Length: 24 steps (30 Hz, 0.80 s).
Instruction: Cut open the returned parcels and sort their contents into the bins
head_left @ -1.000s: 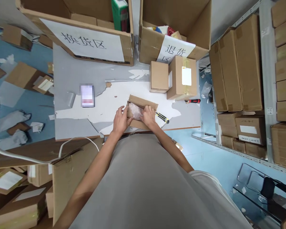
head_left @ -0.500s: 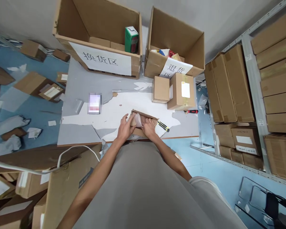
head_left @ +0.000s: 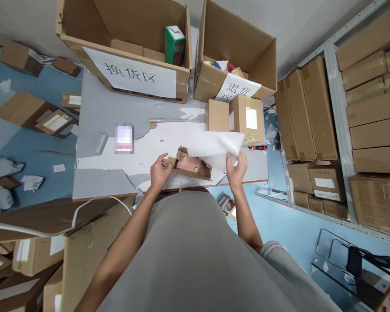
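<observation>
Raised wrap [head_left: 211, 144] out of box [head_left: 191, 174], pinching it in right hand [head_left: 236, 168]; holding box's flap [head_left: 172, 161] with left hand [head_left: 160, 170]. Steady box at table [head_left: 99, 177] edge; draw wrap aside without dragging pink item [head_left: 188, 163] inside.

A packet [head_left: 189, 164] lies in the carton [head_left: 192, 174], at the table's [head_left: 95, 175] near edge. The left hand [head_left: 160, 171] grips its left end; right of it, the right hand [head_left: 236, 170] holds a sheet [head_left: 216, 144]. Behind it, rightward, sit two boxes [head_left: 217, 115]; farther behind, two bins [head_left: 97, 89].
</observation>
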### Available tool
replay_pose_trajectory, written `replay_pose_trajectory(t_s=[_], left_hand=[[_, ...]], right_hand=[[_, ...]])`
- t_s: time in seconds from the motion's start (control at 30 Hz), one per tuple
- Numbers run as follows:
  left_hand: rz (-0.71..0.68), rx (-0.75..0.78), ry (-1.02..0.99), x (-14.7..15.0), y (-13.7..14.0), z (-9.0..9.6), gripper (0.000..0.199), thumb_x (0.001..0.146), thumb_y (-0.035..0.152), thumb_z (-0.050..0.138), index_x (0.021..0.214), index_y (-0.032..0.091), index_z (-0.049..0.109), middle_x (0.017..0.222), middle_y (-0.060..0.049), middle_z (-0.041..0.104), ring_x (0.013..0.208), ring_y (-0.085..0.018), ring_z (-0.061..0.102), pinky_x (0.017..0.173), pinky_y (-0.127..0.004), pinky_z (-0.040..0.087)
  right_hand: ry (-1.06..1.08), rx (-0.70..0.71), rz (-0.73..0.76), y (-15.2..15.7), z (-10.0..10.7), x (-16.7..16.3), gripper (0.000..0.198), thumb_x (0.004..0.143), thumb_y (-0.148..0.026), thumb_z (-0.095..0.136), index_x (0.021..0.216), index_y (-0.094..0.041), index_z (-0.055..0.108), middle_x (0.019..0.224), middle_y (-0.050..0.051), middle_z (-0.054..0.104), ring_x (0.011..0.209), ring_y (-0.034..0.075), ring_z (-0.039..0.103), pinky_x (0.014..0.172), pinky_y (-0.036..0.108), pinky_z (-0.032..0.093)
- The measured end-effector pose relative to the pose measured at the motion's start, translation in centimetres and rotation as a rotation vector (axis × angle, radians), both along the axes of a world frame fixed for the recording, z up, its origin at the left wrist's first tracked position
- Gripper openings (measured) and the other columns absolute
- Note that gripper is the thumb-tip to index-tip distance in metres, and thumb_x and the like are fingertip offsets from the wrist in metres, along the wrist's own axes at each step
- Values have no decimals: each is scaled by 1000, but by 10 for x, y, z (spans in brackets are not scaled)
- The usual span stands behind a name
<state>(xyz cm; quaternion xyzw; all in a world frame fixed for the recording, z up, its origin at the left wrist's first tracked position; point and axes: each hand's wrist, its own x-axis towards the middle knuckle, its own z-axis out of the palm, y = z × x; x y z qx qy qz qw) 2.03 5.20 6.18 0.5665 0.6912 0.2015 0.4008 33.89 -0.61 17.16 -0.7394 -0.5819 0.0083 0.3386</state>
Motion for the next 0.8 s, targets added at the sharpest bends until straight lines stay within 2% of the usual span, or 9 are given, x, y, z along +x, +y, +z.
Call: replay_pose_trajectory(t_s=[0.1, 0.2, 0.33, 0.4, 0.5, 0.6, 0.7, 0.77, 0.8], left_hand=[[38, -44, 1, -7, -2, 1, 61, 98, 26, 65, 157, 15, 69, 122, -12, 85, 96, -27, 81, 105, -40, 63], [-3, -46, 27, -8, -2, 4, 60, 98, 26, 66, 157, 16, 67, 129, -15, 83, 106, -31, 82, 110, -45, 64], [-62, 227, 73, 0, 1, 13, 48, 101, 26, 67, 148, 16, 69, 146, -23, 74, 140, -39, 71, 125, -54, 58], [-123, 336, 69, 6, 1, 20, 33, 107, 28, 64, 138, 19, 71, 141, -21, 74, 138, -38, 70, 123, -54, 59], [-312, 328, 30, 18, 0, 27, 19, 111, 26, 59, 122, 23, 74, 123, -14, 77, 116, -33, 76, 111, -48, 63], [-499, 217, 52, 34, -4, 26, 18, 110, 22, 59, 115, 22, 76, 119, -13, 80, 112, -33, 79, 109, -46, 64], [-592, 109, 122, 48, -13, 21, 20, 108, 18, 61, 117, 20, 79, 126, -16, 81, 123, -37, 79, 112, -48, 65], [-626, 67, 183, 52, -21, 16, 24, 104, 16, 64, 121, 19, 81, 133, -19, 79, 132, -41, 76, 115, -52, 65], [-635, 50, 216, 54, -26, 15, 26, 103, 15, 65, 123, 18, 82, 137, -21, 78, 136, -43, 75, 116, -54, 65]], right_hand=[[-94, -66, -120, 34, -4, 21, 44, 125, -52, 45, 117, -21, 75, 121, 20, 73, 120, 36, 71, 112, 56, 62], [-141, -269, -98, 70, -24, 25, 37, 124, -35, 45, 124, -17, 77, 134, 25, 72, 132, 37, 70, 123, 57, 57], [-146, -509, -15, 96, -51, 15, 39, 118, -24, 51, 143, -7, 75, 152, 30, 71, 143, 39, 65, 129, 57, 53], [-135, -549, -60, 92, -57, 9, 51, 117, -26, 56, 161, -2, 64, 164, 33, 64, 152, 41, 60, 131, 58, 52], [-124, -481, -99, 65, -54, -2, 63, 121, -33, 56, 176, -4, 51, 175, 33, 54, 165, 41, 52, 136, 59, 48], [-88, -434, 107, 29, -49, -17, 51, 123, -38, 56, 169, -17, 65, 178, 26, 54, 171, 36, 48, 142, 56, 44], [-68, -519, 316, 3, -54, -30, 37, 122, -38, 62, 150, -24, 81, 185, 19, 51, 180, 35, 37, 146, 58, 39], [-74, -596, 359, -4, -62, -34, 43, 117, -43, 72, 154, -23, 80, 192, 19, 42, 186, 38, 26, 148, 62, 34], [-76, -630, 361, -5, -66, -35, 55, 113, -47, 79, 162, -22, 75, 195, 21, 37, 188, 40, 21, 149, 64, 33]])
